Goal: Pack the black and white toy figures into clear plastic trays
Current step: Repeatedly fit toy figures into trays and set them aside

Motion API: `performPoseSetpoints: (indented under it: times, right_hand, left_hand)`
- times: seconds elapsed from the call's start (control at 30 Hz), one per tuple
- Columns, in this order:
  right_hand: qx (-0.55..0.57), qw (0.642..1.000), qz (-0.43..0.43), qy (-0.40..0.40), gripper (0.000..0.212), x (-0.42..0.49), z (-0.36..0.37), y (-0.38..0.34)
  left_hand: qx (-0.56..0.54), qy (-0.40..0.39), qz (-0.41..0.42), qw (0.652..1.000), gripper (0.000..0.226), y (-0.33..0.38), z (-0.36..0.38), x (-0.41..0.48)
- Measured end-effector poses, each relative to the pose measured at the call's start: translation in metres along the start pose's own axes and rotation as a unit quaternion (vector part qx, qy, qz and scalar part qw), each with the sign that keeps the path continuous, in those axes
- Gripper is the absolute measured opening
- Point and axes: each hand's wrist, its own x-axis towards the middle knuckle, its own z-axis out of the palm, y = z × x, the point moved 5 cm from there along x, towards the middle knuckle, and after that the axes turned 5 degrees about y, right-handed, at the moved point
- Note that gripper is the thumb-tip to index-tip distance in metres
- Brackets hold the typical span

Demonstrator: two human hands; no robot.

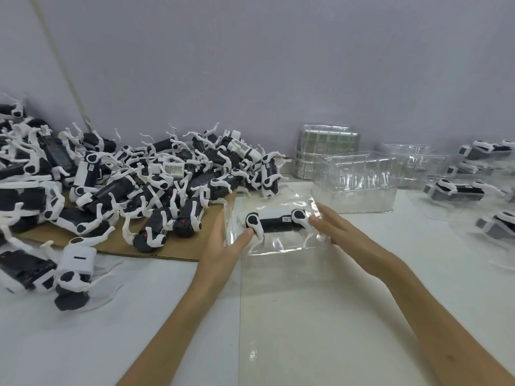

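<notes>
Because the moulded pocket only takes it one way, I have laid the toy figure (276,220) on its side in the clear plastic tray (278,246), black body running left to right and white legs pointing toward me. The tray lies flat on the surface (167,316), about midway between its left and right edges and nearer the far edge than the near one.

My left hand (220,246) is spread, not clenched. Its fingers lie fairly straight along the tray's left rim to stop it sliding, and the thumb (246,234) presses on the leg at the figure's left end. My right hand (342,235) is also flat and relaxed, with straight fingertips (315,219) touching the black hip at the right end. With a push at each end, I judge, the figure should seat level instead of rocking, though the thin legs could bend if I lean hard.

The rest is placed for reach. The pile of toy figures (156,174) sits on a cardboard sheet (167,246) by the far left corner, close to my left hand. A stack of empty trays (354,182) stands just behind the tray I am filling. The packed trays (457,190) are set off toward the right edge, clear of the work. By the size of that pile, I am far from done.
</notes>
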Motion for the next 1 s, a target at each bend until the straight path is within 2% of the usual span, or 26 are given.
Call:
performPoseSetpoints:
  times: [0.07,0.1,0.2,0.27,0.37,0.47,0.53,0.67,0.83,1.0]
  right_hand:
    - [0.048,0.998,-0.044,0.005,0.095,-0.001,0.002,-0.009]
    - [0.061,0.996,-0.062,0.010,0.093,-0.002,0.003,-0.014]
    - [0.063,0.992,-0.099,0.042,0.090,-0.004,0.004,-0.022]
    - [0.060,0.990,-0.115,0.057,0.089,-0.005,0.004,-0.024]
    - [0.065,0.986,-0.137,0.071,0.085,-0.006,0.004,-0.026]
    - [0.061,0.985,-0.141,0.075,0.101,-0.005,0.002,-0.025]
    - [0.052,0.986,-0.139,0.077,0.104,-0.005,0.002,-0.024]
    - [0.027,0.984,-0.147,0.093,0.076,-0.005,0.002,-0.023]
    - [0.024,0.977,-0.161,0.141,0.067,-0.005,0.000,-0.023]
    - [0.014,0.966,-0.181,0.182,0.055,-0.007,0.004,-0.024]
  left_hand:
    - [-0.011,0.007,0.025,1.000,0.084,0.004,-0.001,0.000]
    - [-0.023,0.007,0.033,0.999,0.088,0.006,0.000,-0.001]
    - [-0.059,0.010,0.045,0.997,0.075,0.008,0.000,0.000]
    - [-0.097,0.026,0.011,0.995,0.069,0.005,-0.002,0.001]
    - [-0.161,0.003,-0.076,0.984,0.090,-0.003,-0.004,0.004]
    - [-0.148,0.003,-0.089,0.985,0.078,-0.005,-0.005,0.004]
    - [-0.133,0.019,-0.082,0.988,0.070,-0.005,-0.006,0.004]
    - [-0.096,0.027,-0.045,0.994,0.071,-0.001,-0.006,0.002]
    - [-0.061,0.033,-0.016,0.997,0.092,0.001,-0.008,0.000]
    - [-0.042,0.018,-0.014,0.999,0.099,0.003,-0.006,-0.001]
